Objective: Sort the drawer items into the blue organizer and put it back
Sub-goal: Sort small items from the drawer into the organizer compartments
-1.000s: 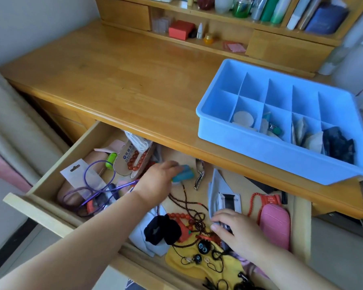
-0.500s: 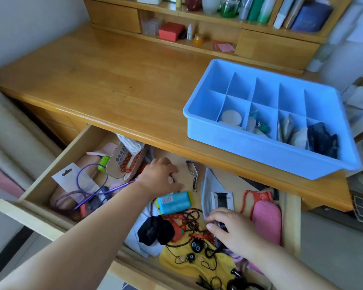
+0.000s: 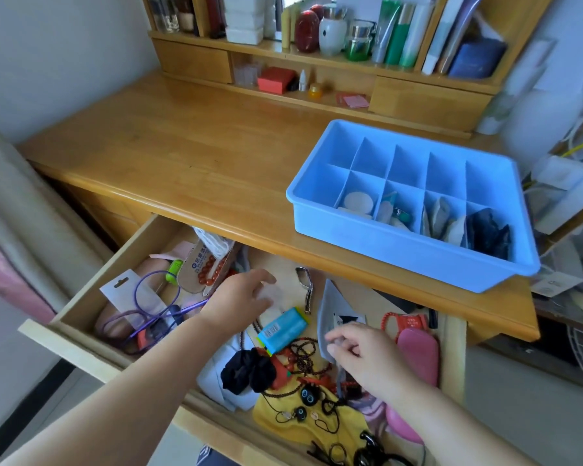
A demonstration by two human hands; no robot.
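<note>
Our left hand [image 3: 246,297] shifted onto a pale packet, fingers blurred, grip unclear, our right hand [image 3: 360,348] lifted, fingers loosely curled, blue organizer [image 3: 384,243] unmoved on desk [image 3: 182,156], teal case [image 3: 283,328] dropped in drawer [image 3: 81,297]

Glossy wooden desk [image 3: 189,156], smooth blue plastic organizer [image 3: 401,257], shiny metal clippers [image 3: 306,290]

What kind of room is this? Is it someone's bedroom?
Probably a bedroom or study at home. There is a wooden desk with an open, cluttered drawer, and a shelf of bottles, jars and books behind it.
</note>
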